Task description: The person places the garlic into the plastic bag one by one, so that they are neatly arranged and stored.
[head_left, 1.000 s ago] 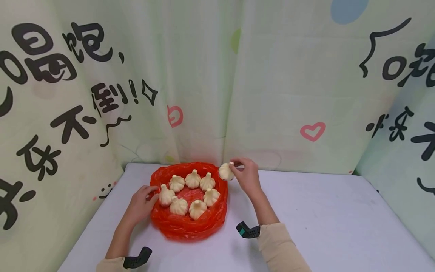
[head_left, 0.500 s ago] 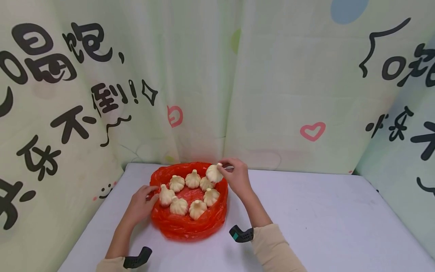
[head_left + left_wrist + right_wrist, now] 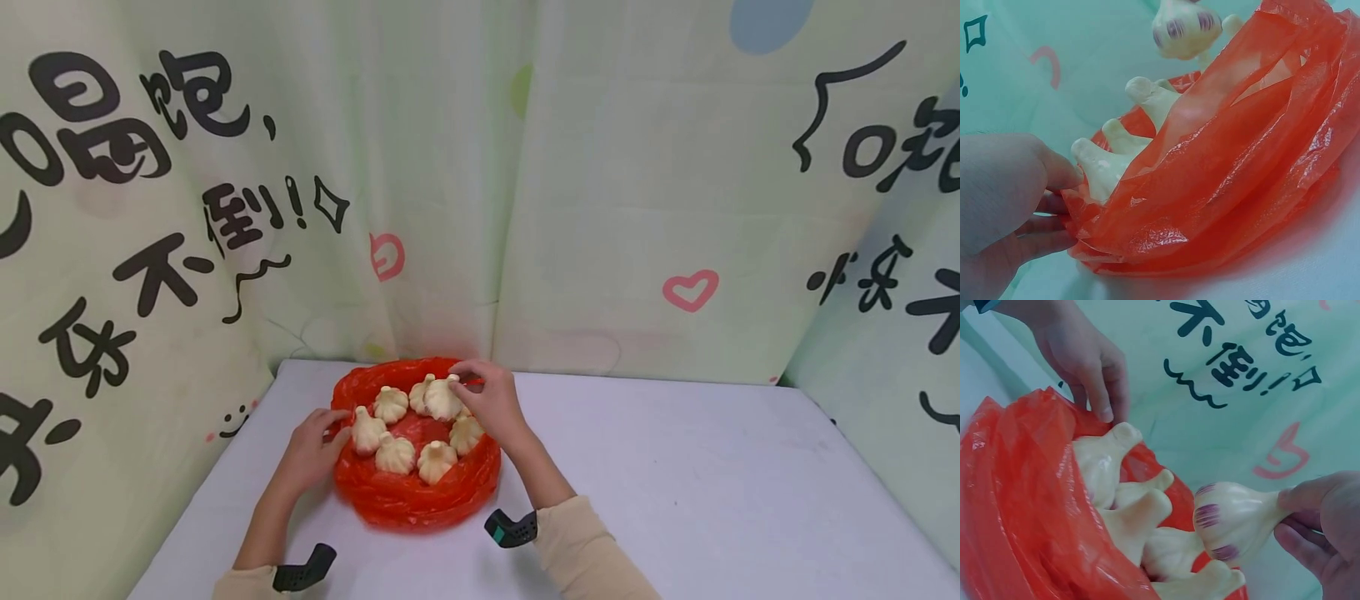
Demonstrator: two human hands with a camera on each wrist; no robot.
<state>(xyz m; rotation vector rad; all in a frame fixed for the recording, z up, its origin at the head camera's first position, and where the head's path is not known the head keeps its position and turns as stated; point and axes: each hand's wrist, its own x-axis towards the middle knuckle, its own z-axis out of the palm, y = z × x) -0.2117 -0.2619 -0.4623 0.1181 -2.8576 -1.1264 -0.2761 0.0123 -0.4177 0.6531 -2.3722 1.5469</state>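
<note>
A red plastic bag (image 3: 420, 506) with its sides rolled down stands open on the table, with several whitish garlic bulbs (image 3: 393, 456) set in a ring inside. My right hand (image 3: 491, 404) pinches one more garlic bulb (image 3: 1232, 519) by its stem, over the bag's far right part; purple streaks mark its base. In the head view this bulb overlaps others behind it. At the bag's left rim my left hand (image 3: 311, 450) holds the plastic, thumb at the edge and fingers against the outside, as the left wrist view shows close up.
A white-covered table (image 3: 675, 483) extends to the right of the bag. Behind it hangs a pale green curtain (image 3: 585, 208) printed with black characters and pink shapes. Dark wrist devices (image 3: 512, 528) sit at both sleeve cuffs.
My right hand has carried its garlic bulb leftward, from beside the bag's right rim to over the bulbs inside, and slightly down. The left hand has stayed at the left rim.
</note>
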